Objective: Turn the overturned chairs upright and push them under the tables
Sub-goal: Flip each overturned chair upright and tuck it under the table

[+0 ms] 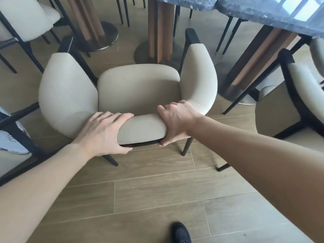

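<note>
Both hands, left hand (103, 132) and right hand (175, 123), clasp the upright cream armchair's (138, 88) backrest, to push it toward the tabletop (182, 2) at twelve o'clock.

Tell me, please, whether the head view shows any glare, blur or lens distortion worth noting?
Head view: window glare washes over the dark table top at upper right; wide-angle bending curves the floor planks and both forearms; the far chairs at upper left look slightly soft; the chair with both hands on its backrest is sharp.
</note>
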Demonstrator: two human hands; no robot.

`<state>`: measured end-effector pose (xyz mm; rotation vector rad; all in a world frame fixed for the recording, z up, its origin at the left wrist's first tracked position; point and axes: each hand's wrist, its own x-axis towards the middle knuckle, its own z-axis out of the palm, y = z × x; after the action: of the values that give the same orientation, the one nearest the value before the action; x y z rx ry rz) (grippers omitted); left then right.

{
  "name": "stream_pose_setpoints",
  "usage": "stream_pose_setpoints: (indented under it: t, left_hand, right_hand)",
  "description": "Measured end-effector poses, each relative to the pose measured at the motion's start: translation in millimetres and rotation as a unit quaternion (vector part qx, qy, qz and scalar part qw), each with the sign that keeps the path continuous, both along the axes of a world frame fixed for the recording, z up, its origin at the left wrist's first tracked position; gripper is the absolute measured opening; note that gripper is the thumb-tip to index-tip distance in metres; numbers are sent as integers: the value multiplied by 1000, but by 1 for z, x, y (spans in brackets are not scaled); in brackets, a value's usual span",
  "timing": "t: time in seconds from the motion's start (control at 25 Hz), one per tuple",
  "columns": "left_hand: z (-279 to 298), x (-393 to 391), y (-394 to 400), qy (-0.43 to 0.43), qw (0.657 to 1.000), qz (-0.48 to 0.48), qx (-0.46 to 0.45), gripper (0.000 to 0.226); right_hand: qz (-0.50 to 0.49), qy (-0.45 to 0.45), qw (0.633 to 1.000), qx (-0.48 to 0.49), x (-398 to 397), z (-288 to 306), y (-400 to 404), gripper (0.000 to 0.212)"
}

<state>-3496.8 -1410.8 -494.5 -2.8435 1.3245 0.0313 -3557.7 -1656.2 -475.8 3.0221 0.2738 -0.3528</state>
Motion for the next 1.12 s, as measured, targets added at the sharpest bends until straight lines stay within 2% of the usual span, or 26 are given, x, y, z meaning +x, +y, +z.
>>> stream_pose_setpoints:
  t: [0.2, 0.36, 0.52, 0.68, 0.8, 1.0, 1.04, 1.12]
  left_hand:
    - [5, 12, -4, -2, 1000, -26, 5, 98]
    - [8, 30, -6, -2, 996, -86, 23, 97]
    - [3, 28, -22, 3, 990, -141, -7, 94]
    - [5, 35, -44, 30, 987, -156, -5, 96]
    - [5, 50, -57, -15, 983, -181, 13, 97]
    - [13, 85, -82, 107, 977, -127, 130, 114]
    - [15, 90, -88, 96, 976, -138, 141, 115]
    - [16, 97, -94, 13, 972, -199, 125, 108]
  right_hand:
    - [12, 2, 999, -30, 7, 13, 1, 83]
    - [4, -4, 1000, -17, -1, 10, 1, 84]
    - [-13, 3, 1000, -11, -26, 12, -11, 84]
    - [-17, 20, 999, -21, -27, 17, -28, 80]
    - [-39, 13, 999, -8, -21, 17, -36, 79]
    - [-54, 13, 998, -1, 1, 17, -53, 73]
    - [-53, 8, 999, -3, 4, 17, -56, 72]
    - [-54, 14, 998, -6, 9, 13, -61, 71]
